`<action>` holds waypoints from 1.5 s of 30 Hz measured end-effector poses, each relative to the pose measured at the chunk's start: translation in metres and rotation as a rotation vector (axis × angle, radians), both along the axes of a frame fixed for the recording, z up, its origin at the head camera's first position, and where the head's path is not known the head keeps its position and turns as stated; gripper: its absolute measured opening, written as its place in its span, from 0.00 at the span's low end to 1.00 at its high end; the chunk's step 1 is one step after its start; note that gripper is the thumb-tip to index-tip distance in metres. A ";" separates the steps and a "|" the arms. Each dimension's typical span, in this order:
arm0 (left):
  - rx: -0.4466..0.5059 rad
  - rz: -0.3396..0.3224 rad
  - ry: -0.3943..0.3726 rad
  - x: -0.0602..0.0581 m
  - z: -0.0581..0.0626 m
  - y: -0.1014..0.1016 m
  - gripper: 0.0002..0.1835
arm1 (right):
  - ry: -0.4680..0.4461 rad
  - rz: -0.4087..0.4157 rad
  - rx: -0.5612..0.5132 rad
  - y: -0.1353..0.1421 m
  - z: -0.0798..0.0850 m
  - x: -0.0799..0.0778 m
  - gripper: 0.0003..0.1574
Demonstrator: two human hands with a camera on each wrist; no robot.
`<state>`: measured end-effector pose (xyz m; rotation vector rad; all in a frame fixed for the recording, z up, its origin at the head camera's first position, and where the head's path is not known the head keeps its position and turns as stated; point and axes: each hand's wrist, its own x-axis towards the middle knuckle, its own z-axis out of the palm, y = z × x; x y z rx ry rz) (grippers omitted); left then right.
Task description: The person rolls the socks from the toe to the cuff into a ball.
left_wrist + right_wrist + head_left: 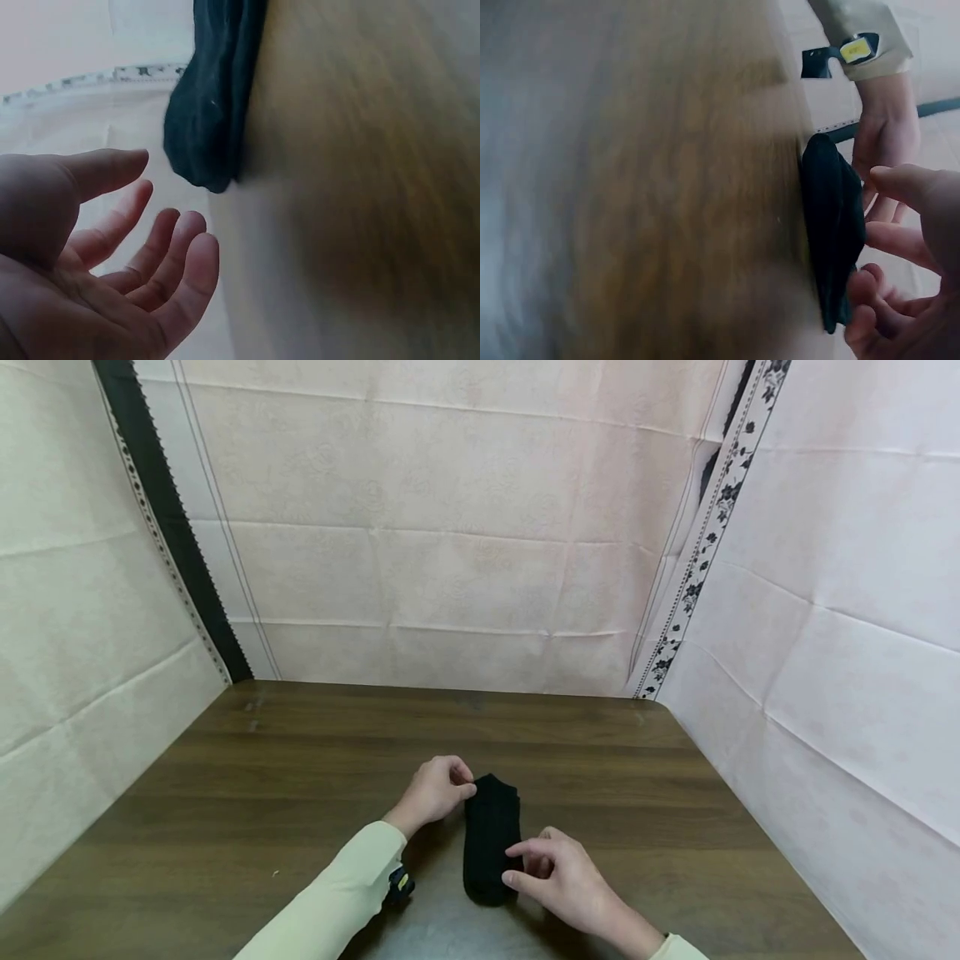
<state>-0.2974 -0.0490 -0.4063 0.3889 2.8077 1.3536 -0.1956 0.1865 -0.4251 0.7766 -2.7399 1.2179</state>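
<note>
A pair of black socks [492,843] lies lengthwise on the wooden table, one stacked over the other, with the cuff end away from me. My left hand [438,789] is at the far left corner by the cuff, thumb and fingers loosely curved. In the left wrist view, a gap shows between that hand [142,262] and the dark socks [210,105]. On the near right side, my right hand [558,877] has its thumb and index fingertips right at the socks' edge, spread apart. The right wrist view shows its fingers [900,244] beside the black fabric [831,225].
The brown wooden table [300,752] reaches back to a pale cloth wall [450,568]. More cloth hangs at the left [90,610] and the right [840,610]. A dark wrist device [400,883] sits under the left sleeve.
</note>
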 end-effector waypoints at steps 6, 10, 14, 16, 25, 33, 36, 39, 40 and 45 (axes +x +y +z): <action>-0.082 -0.182 0.108 0.032 0.012 -0.001 0.03 | 0.257 0.072 0.080 0.003 0.003 0.002 0.13; -0.118 -0.279 0.165 0.051 0.014 -0.001 0.06 | 0.424 0.159 0.122 0.005 0.005 0.002 0.11; -0.157 -0.366 0.207 0.067 0.010 0.001 0.06 | 0.509 0.212 0.160 0.004 0.005 0.001 0.11; -0.182 -0.409 0.232 0.074 0.008 0.002 0.05 | 0.533 0.228 0.179 0.002 0.004 0.001 0.11; -0.305 -0.505 0.301 0.093 0.003 0.006 0.04 | 0.554 0.243 0.252 -0.003 0.002 0.001 0.12; -0.411 -0.527 0.298 0.094 -0.004 0.011 0.06 | 0.399 0.249 0.329 -0.003 0.003 0.002 0.11; -0.429 -0.532 0.294 0.094 -0.005 0.012 0.06 | 0.371 0.245 0.351 -0.004 0.003 0.002 0.11; -0.440 -0.526 0.293 0.094 -0.006 0.014 0.07 | 0.354 0.240 0.360 -0.004 0.003 0.002 0.11; -0.439 -0.522 0.289 0.094 -0.006 0.014 0.07 | 0.352 0.238 0.360 -0.004 0.002 0.002 0.11; -0.401 -0.510 0.265 0.093 -0.008 0.014 0.08 | 0.341 0.236 0.346 -0.004 0.001 0.002 0.10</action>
